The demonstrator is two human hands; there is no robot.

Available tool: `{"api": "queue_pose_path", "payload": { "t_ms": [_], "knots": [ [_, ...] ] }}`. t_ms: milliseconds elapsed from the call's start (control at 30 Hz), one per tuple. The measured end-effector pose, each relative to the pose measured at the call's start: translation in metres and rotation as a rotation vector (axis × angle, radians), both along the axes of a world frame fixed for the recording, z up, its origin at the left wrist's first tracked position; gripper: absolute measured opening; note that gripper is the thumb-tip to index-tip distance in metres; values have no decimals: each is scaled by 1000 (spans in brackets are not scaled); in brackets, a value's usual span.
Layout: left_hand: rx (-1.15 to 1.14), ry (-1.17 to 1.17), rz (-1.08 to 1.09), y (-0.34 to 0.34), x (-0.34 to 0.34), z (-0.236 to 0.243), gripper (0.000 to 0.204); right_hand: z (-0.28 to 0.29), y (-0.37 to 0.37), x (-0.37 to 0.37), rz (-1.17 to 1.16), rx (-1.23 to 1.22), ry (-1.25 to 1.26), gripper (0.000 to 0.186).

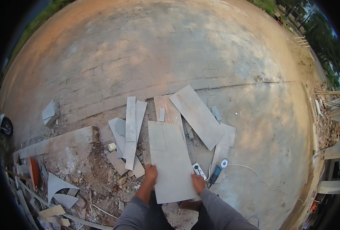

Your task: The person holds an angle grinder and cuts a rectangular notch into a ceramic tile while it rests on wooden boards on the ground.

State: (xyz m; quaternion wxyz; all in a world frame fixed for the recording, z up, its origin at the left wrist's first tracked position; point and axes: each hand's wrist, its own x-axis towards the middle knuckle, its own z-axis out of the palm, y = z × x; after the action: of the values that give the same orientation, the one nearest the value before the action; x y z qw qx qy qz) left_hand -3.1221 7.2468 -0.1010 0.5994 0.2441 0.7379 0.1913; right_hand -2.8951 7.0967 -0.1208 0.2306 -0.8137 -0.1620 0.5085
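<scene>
Long grey rectangular ceramic tile [171,161] held flat out front, low over the ground, w/ faint pencilled cut lines near far left corner. Face up, prob. so marks stay readable. Left hand [151,173] clamped on near left edge, thumb on top; right hand [198,182] gripping near right edge, fingers under. Both closed on tile, one per side to balance the long slab.

Just right of tile: white power strip [199,170] & blue angle grinder [217,171] on concrete, disc end away, white cord [262,179] trailing right. Close enough to reach.

Beyond: more grey tile slabs & narrow offcut strips [131,132] scattered in loose overlap, one big slab [196,115] lying diagonal. Left: rubble, triangular tile shards [58,184], broken bits on dirt. Bare concrete slab [185,53] further out.
</scene>
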Motion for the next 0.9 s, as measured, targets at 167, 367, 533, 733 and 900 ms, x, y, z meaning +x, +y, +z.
{"api": "queue_pose_path", "payload": {
  "t_ms": [167, 367, 533, 733, 900],
  "knots": [
    [133, 10, 29, 20, 6, -84, 27, -92, 29, -2, -124, 90, 10, 56],
    [221, 160, -170, 24, 21, -131, 25, -198, 16, -1, -201, 174, 53, 49],
    [315, 254, -240, 8, -2, -157, 28, -193, 9, -31, -49, 209, -112, 53],
    [519, 336, -299, 4, 10, -181, 29, -219, 12, -17, -13, 370, -233, 54],
    [496, 390, -278, 28, 16, -197, 31, -248, 38, -7, -48, 450, -198, 47]
  ]
}}
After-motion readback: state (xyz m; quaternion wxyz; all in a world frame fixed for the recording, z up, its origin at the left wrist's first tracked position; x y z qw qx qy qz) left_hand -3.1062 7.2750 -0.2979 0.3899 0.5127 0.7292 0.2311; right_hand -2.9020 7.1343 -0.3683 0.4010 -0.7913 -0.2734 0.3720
